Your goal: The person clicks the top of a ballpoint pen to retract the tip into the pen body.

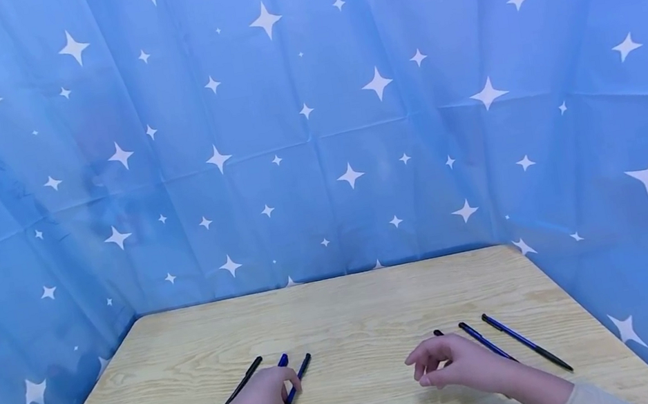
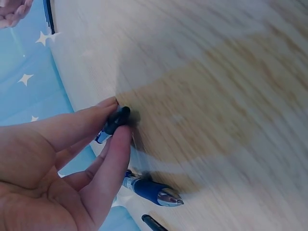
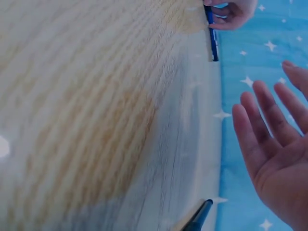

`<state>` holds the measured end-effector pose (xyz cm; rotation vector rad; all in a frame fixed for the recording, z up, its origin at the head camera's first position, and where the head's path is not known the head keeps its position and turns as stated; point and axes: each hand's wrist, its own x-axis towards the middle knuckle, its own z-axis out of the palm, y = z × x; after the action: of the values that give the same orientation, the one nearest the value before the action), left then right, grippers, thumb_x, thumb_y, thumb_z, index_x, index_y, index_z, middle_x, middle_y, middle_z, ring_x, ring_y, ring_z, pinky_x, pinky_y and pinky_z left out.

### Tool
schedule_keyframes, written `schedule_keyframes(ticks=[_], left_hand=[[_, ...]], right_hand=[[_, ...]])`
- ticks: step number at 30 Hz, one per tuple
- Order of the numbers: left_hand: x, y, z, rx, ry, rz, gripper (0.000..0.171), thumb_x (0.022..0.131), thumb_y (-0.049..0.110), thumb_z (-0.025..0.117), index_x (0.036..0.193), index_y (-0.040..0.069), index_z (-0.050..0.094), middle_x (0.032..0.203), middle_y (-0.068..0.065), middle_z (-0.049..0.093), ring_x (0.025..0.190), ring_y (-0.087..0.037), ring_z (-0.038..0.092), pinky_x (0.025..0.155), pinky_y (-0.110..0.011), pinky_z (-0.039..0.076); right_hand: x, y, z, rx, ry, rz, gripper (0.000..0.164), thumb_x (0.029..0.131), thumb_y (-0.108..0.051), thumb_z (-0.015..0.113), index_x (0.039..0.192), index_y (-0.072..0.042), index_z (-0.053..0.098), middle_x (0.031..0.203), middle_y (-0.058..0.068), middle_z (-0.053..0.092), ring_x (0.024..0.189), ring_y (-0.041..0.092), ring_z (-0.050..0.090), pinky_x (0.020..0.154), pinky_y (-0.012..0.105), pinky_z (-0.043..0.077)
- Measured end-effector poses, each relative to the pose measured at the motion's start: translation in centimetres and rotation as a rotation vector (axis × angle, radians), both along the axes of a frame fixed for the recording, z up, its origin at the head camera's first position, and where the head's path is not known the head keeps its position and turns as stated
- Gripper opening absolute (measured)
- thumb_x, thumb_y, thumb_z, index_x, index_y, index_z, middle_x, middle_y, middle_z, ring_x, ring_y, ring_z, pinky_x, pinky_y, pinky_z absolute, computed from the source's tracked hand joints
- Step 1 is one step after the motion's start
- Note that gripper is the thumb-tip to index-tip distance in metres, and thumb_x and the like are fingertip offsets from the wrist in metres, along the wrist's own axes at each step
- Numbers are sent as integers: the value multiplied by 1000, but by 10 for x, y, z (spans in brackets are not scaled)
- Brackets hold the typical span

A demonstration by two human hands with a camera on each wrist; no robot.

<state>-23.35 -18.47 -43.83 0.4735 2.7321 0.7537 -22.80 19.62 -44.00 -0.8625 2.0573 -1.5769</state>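
Observation:
My left hand [image 1: 259, 397] pinches a blue pen [image 1: 304, 368] with a black lower end between thumb and fingers, at the left half of the table. In the left wrist view the dark tip of this pen pokes out between the fingertips, close to the wood. Under and beside the same hand lie another blue pen [image 1: 283, 359], mostly hidden, and a black pen [image 1: 243, 383]. Over the right half hovers my right hand [image 1: 464, 362], its fingers loosely bent around nothing. Partly behind it are a dark-ended pen [image 1: 438, 333] and a blue pen [image 1: 484, 341].
Farther right, a blue and black pen [image 1: 527, 342] lies slanted on the wooden table [image 1: 347, 317]. A blue curtain [image 1: 326, 215] with white stars hangs behind the table and along both sides.

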Motion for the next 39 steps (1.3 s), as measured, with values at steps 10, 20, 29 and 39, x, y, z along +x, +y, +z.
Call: schedule_keyframes(ticks=[10,20,29,39], left_hand=[[1,-1,5,-19,17,-23,37,69,-5,84,97,11,66,72,0,57,57,-14,55,58,-32,50],[-3,-18,13,-32,95,-22,36,72,-4,82,103,6,68,77,-1,56,67,-16,51,60,-36,46],[-10,-28,16,-32,49,11,37,69,-5,84,100,7,68,77,-4,56,66,-19,51,59,-38,45],[-18,-41,6,8,-37,-17,49,63,-8,87,101,12,66,83,-8,54,68,-20,51,59,-37,45]], right_hand=[[-5,-11,4,68,37,-45,35,93,-12,67,123,4,61,100,12,66,88,22,63,70,34,54],[-17,-38,5,60,99,10,34,92,-10,67,122,4,62,97,9,68,90,20,64,75,30,53],[-26,-63,0,26,97,44,32,92,-9,68,121,3,63,98,10,69,90,20,64,74,30,53],[-28,-79,-4,9,68,66,34,90,-8,70,120,6,63,96,10,70,89,21,65,75,30,53]])
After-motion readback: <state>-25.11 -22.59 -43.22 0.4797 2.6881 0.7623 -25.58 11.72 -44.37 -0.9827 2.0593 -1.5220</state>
